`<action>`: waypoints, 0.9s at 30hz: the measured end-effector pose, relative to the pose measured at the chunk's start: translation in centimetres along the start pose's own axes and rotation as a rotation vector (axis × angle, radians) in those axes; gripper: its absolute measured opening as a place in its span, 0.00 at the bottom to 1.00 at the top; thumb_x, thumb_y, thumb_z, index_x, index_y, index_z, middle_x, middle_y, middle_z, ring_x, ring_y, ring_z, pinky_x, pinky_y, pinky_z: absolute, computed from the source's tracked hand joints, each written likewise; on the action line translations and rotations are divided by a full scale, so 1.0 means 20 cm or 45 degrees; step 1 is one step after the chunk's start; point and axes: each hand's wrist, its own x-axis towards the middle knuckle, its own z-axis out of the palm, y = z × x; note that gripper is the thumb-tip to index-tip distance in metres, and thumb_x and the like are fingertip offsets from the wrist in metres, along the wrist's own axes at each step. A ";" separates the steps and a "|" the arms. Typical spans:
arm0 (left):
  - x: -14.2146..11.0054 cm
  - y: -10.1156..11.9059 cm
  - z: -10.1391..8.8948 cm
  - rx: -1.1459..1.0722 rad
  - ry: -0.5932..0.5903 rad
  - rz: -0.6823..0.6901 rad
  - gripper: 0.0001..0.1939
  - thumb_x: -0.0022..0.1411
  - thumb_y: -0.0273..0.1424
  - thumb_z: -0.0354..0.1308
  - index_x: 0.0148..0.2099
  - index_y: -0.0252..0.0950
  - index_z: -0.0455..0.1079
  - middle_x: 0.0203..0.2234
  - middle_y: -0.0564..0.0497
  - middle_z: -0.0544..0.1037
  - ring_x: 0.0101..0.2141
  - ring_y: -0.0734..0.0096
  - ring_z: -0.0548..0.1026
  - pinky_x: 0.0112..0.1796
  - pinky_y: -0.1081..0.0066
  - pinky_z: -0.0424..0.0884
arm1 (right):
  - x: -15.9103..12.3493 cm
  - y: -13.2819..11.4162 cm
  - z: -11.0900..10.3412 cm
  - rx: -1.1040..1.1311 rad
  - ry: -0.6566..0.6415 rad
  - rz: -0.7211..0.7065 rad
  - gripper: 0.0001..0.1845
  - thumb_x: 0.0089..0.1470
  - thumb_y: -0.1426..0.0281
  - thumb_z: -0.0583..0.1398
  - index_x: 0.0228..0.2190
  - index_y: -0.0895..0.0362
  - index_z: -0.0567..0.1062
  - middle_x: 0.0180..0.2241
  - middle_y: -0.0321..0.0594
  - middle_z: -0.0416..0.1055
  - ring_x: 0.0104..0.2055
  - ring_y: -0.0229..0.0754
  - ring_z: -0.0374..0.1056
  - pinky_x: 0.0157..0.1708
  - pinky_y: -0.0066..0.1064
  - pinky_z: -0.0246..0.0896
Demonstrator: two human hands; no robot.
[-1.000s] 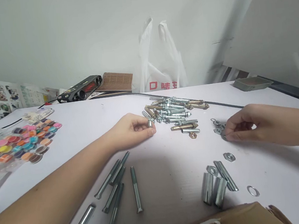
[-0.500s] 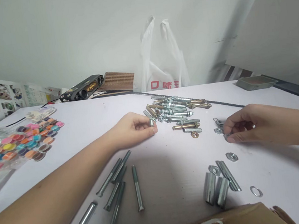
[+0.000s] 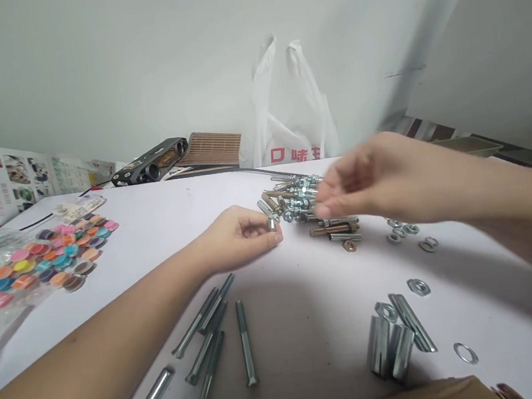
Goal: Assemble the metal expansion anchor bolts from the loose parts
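My left hand [image 3: 246,237] rests on the table, closed, with a short silver metal sleeve [image 3: 271,224] showing between thumb and fingertips. Its far end is hidden in the fingers. Just beyond lies a pile of silver and brass-coloured expansion bolts [image 3: 301,189]. Over the right side of this pile, my right hand [image 3: 369,181] is smeared by motion, its fingers curled; whether they grip anything is not visible. Several nuts and washers [image 3: 397,232] lie below the right wrist. A brass-coloured nut [image 3: 349,246] sits at the pile's near edge.
Long cone-ended bolts [image 3: 209,334] lie near my left forearm. Metal sleeves [image 3: 391,345], a nut [image 3: 419,286] and a washer [image 3: 465,353] are at front right, behind a cardboard edge [image 3: 442,394]. Colourful discs [image 3: 56,255] lie left. A white plastic bag [image 3: 291,126] stands at the back.
My right hand has left the nuts and washers at the right and moved left over the bolt pile. My left hand stays on the metal sleeve. The view has tilted slightly.
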 end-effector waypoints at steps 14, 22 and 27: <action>0.00 -0.01 -0.01 0.092 -0.005 0.002 0.21 0.61 0.46 0.57 0.32 0.30 0.70 0.20 0.57 0.57 0.23 0.82 0.54 0.25 0.77 0.52 | 0.22 0.01 0.18 0.353 -0.203 -0.148 0.18 0.45 0.55 0.69 0.34 0.54 0.83 0.28 0.41 0.75 0.30 0.37 0.65 0.28 0.29 0.59; -0.01 -0.01 -0.01 0.130 0.008 -0.003 0.22 0.61 0.46 0.56 0.33 0.29 0.71 0.20 0.56 0.57 0.24 0.82 0.55 0.25 0.76 0.52 | 0.21 -0.01 0.20 0.191 -0.121 -0.177 0.19 0.47 0.52 0.67 0.34 0.52 0.84 0.28 0.37 0.75 0.27 0.35 0.63 0.25 0.29 0.57; 0.00 -0.01 -0.01 0.052 -0.005 0.010 0.20 0.62 0.45 0.56 0.33 0.30 0.71 0.22 0.55 0.58 0.26 0.82 0.55 0.27 0.76 0.53 | 0.14 -0.09 0.06 -0.108 -0.019 -0.147 0.18 0.46 0.52 0.67 0.28 0.54 0.83 0.19 0.35 0.64 0.20 0.31 0.53 0.19 0.28 0.50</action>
